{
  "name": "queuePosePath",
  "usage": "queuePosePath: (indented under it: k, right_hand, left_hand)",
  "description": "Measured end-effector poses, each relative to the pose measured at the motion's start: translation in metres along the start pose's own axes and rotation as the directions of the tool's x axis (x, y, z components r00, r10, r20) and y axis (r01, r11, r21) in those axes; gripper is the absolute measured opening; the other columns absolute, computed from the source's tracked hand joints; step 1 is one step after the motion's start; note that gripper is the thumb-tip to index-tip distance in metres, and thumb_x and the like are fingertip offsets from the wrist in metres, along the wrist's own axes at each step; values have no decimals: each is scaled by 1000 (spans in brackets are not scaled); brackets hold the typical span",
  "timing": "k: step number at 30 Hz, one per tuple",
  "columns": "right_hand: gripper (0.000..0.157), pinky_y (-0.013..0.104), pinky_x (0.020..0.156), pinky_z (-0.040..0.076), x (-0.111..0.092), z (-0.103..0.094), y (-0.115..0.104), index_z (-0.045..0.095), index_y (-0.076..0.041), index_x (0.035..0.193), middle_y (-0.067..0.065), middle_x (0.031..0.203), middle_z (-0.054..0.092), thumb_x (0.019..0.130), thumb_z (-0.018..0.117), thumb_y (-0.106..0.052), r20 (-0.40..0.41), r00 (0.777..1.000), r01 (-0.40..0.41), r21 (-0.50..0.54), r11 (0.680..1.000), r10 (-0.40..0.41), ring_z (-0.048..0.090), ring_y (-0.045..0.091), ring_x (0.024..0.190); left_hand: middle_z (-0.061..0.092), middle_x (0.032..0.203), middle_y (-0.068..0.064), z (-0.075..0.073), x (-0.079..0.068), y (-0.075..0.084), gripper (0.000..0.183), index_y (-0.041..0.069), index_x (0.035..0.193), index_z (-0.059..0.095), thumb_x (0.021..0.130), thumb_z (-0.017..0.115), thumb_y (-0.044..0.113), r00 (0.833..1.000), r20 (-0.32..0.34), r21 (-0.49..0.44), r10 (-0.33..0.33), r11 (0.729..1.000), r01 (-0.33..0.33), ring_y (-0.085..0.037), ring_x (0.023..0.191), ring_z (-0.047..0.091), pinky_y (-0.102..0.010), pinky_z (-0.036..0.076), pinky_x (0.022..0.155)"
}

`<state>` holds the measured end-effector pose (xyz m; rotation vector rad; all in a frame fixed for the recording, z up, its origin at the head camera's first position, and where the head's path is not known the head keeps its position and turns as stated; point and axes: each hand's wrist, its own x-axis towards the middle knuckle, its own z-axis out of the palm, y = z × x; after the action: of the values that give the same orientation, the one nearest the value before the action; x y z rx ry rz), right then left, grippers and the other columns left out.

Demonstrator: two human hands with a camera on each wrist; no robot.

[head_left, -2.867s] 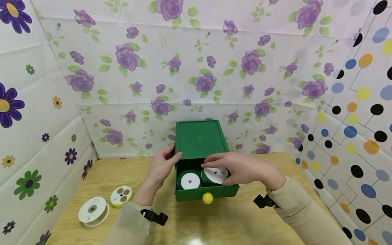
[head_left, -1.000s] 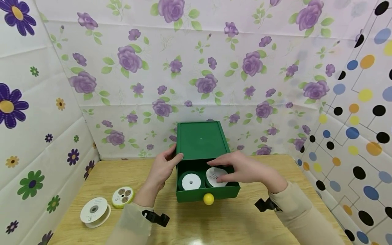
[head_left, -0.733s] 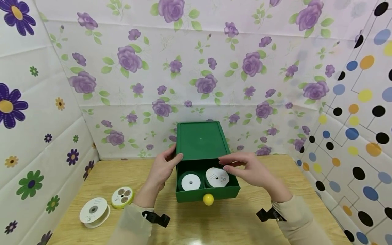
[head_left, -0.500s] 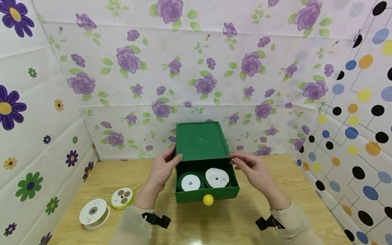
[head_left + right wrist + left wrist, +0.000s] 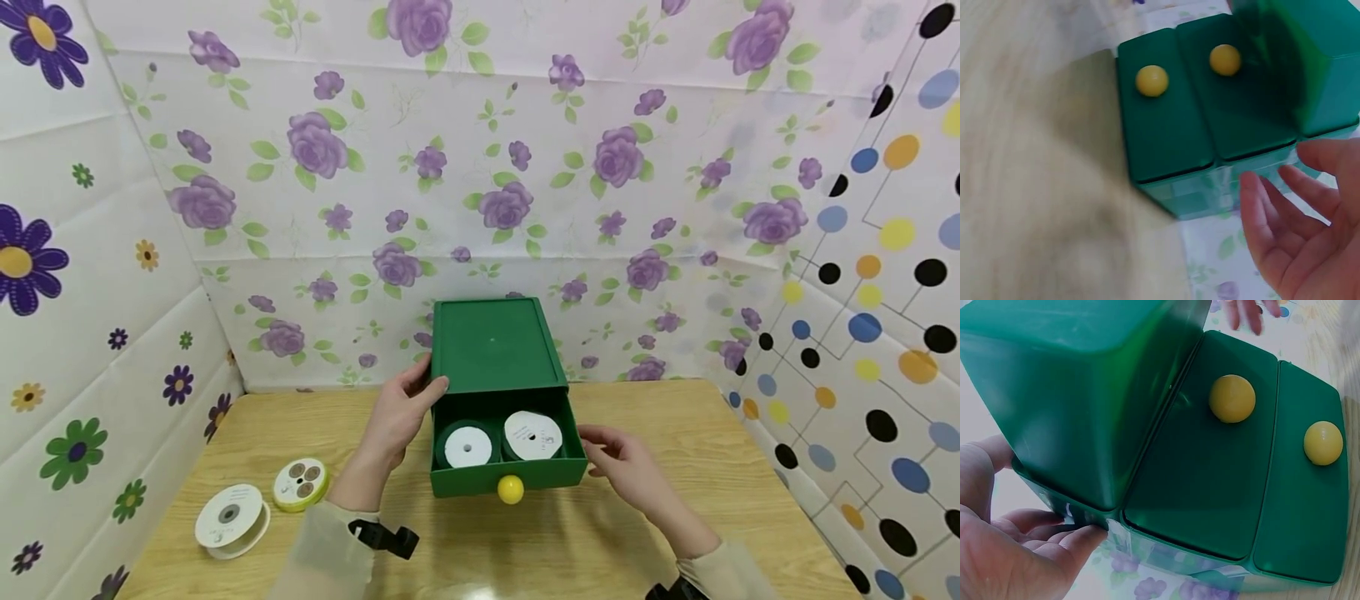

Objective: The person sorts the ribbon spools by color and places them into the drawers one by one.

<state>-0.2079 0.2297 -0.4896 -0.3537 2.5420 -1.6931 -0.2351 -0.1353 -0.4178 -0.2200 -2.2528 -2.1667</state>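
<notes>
In the head view a green drawer cabinet (image 5: 491,342) stands on the table with its top drawer (image 5: 465,481) pulled out. A yellow knob (image 5: 511,490) is on the drawer front. Inside lie two spools of dark green ribbon with white faces, a left spool (image 5: 467,448) and a right spool (image 5: 532,435). My left hand (image 5: 393,417) grips the cabinet's left front edge, thumb near the top corner and fingers along the side. My right hand (image 5: 626,471), loosely bent and holding nothing, is beside the drawer's right wall, fingertips close to it.
A white spool (image 5: 228,515) and a smaller spool with a yellow-green rim (image 5: 300,482) lie on the wooden table (image 5: 600,550) at left. Two shut drawers with yellow knobs (image 5: 1232,399) are below the pulled-out one. A flowered cloth wall (image 5: 487,167) stands behind.
My right hand has left the right ribbon spool inside the drawer, moved out to the right, then down along the drawer's side. My left hand has stayed on the cabinet.
</notes>
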Motion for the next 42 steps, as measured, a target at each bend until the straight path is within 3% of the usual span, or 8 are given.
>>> queuePosePath:
  k: [6,10,13,17,20,22,36,42]
  right_hand:
    - [35,43,81,64,-5,4,12,72,-2,135,11,117,77,110,65,-26,97,995,-25,-58,998,30,74,23,99]
    - [26,39,79,63,-9,10,16,77,-3,120,10,104,78,109,65,-23,207,977,-23,-85,996,40,74,29,96]
    - [24,35,81,62,-13,17,17,78,-3,118,12,106,79,108,66,-21,310,951,11,-72,997,12,75,29,97]
    - [25,30,84,60,-18,27,15,79,-5,121,8,113,79,107,68,-23,423,902,130,-72,989,-88,74,17,101]
    - [26,28,83,59,-22,35,9,80,-6,120,5,114,80,107,69,-26,469,874,185,-76,980,-129,72,8,98]
    - [27,27,80,59,-25,40,4,81,-8,120,5,114,80,108,69,-28,485,867,175,-72,982,-119,71,7,94]
    - [31,27,87,59,-44,64,-21,77,-9,129,6,123,77,112,61,-29,466,877,103,58,993,-118,72,12,104]
    - [28,29,89,61,-45,70,-30,76,-13,131,12,125,76,111,63,-28,427,901,22,142,990,-81,74,21,109]
  left_hand:
    - [38,168,-18,1,0,1,71,3,167,34,108,68,23,1000,-7,12,-10,1000,10,-33,154,38,-48,34,123]
    - [38,169,-17,1,-1,0,70,3,167,34,108,68,22,1000,-9,15,-7,1000,8,-33,154,37,-48,35,123]
    - [37,169,-18,1,-1,0,71,2,166,34,108,68,23,1000,-6,20,-1,1000,1,-34,154,37,-48,35,123]
    - [37,169,-17,1,-1,0,71,3,166,34,108,68,23,1000,-2,18,-3,1000,3,-33,155,36,-48,34,123]
    - [36,169,-17,0,-1,-1,71,2,166,33,108,67,23,1000,4,13,-2,1000,2,-33,155,35,-48,34,124]
    - [36,169,-17,0,-1,-1,70,2,167,33,108,67,23,1000,4,11,-4,1000,4,-33,156,35,-48,34,124]
    - [35,170,-17,-2,0,0,71,2,167,32,108,67,23,1000,10,18,-1,1000,1,-33,156,35,-48,33,124]
    - [34,171,-16,-2,0,1,71,2,166,33,109,67,23,1000,17,14,5,1000,-6,-33,156,33,-48,33,124]
